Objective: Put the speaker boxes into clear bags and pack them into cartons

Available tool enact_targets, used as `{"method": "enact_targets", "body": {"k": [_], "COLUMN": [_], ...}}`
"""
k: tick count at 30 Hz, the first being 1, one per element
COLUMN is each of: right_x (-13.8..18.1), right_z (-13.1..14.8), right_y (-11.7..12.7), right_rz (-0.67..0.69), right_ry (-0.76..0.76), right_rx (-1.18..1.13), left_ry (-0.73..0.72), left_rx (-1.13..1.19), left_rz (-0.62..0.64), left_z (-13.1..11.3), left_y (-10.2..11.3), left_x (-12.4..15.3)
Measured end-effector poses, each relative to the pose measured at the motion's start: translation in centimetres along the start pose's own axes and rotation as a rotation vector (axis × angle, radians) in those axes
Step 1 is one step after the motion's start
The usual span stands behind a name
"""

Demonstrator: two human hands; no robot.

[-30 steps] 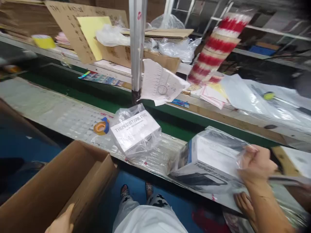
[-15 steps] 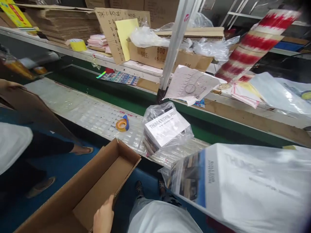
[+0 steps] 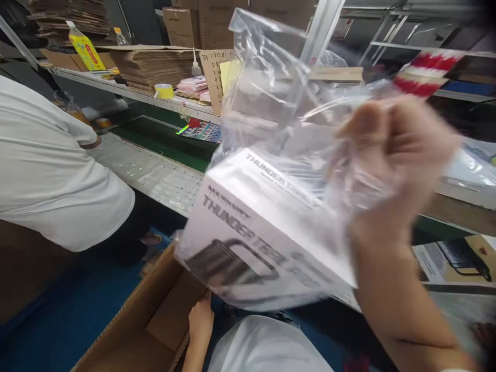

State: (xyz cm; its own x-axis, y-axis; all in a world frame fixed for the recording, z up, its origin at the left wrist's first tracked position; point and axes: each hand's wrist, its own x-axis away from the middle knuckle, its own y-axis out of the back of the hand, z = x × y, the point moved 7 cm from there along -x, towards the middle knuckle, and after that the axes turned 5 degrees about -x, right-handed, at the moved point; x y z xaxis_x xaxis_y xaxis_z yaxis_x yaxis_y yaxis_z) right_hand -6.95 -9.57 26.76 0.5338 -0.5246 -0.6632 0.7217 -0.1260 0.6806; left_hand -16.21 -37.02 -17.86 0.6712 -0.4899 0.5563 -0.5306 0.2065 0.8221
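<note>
Gathered in my right hand (image 3: 391,155) is the top of a clear plastic bag (image 3: 267,77); the fist is closed and somewhat blurred. Inside the bag a white printed product box (image 3: 263,237), lettered THUNDER TRAIL PRO, hangs tilted in front of me. Below and left of it stands an open brown cardboard carton (image 3: 127,315), its visible inner floor bare. My left hand (image 3: 201,315) grips the carton's near right edge, fingers curled over it. The bagged box overlaps the carton's far right corner in view; whether they touch I cannot tell.
A person in a white shirt (image 3: 58,170) bends at the left, close to the carton. Behind runs a bench with a plastic-covered ledge (image 3: 155,181). Its shelf bears stacked cardboard (image 3: 155,70), yellow tape (image 3: 165,91) and papers. Another printed box (image 3: 457,258) lies at the right.
My right hand has come into view, bringing a bagged box in front of me. The other person has leaned further in from the left. My left hand stays on the carton.
</note>
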Motion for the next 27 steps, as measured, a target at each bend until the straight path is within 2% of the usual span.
{"method": "enact_targets", "body": {"k": [2,3,7,12,14,16,19,21,24,26,27], "right_x": [0.3,0.8,2.5,2.1,1.9,2.6,5.9,9.4,14.4,16.9,17.9], "right_z": [1.0,0.9,0.3,1.4,2.6,4.3,5.7,5.3,4.1,3.6,3.7], "right_y": [-1.0,-2.2,-7.6,-9.3,-10.9,-14.0,-21.7,-27.1,-32.7,-35.4,-36.7], "right_rz": [-0.283,-0.353,-0.286,-0.223,-0.141,-0.001,0.376,0.65,0.851,0.945,0.99], "right_ry": [0.046,0.07,0.213,0.401,0.436,0.454,0.353,0.256,0.216,0.225,0.226], "right_rx": [-0.314,-0.432,-0.545,-0.421,-0.36,-0.282,-0.147,-0.095,-0.084,-0.087,-0.088], "left_ry": [0.02,0.027,0.073,0.074,0.07,0.066,0.068,0.055,0.055,0.147,0.208], "left_rx": [-0.03,-0.037,-0.035,-0.016,0.001,0.03,0.074,0.192,0.724,1.16,1.3], "left_rz": [0.024,0.022,-0.011,-0.009,0.006,0.017,0.016,0.009,0.055,0.095,0.102], "left_z": [0.0,-0.1,0.2,0.3,-0.1,-0.4,0.0,0.8,1.8,2.2,2.2], "left_y": [-0.3,-0.2,0.5,0.7,0.3,-0.2,-1.2,-1.9,-2.4,-2.1,-1.7], "left_x": [0.1,0.1,0.0,-0.1,0.1,0.4,0.6,0.0,-2.7,-5.5,-6.9]}}
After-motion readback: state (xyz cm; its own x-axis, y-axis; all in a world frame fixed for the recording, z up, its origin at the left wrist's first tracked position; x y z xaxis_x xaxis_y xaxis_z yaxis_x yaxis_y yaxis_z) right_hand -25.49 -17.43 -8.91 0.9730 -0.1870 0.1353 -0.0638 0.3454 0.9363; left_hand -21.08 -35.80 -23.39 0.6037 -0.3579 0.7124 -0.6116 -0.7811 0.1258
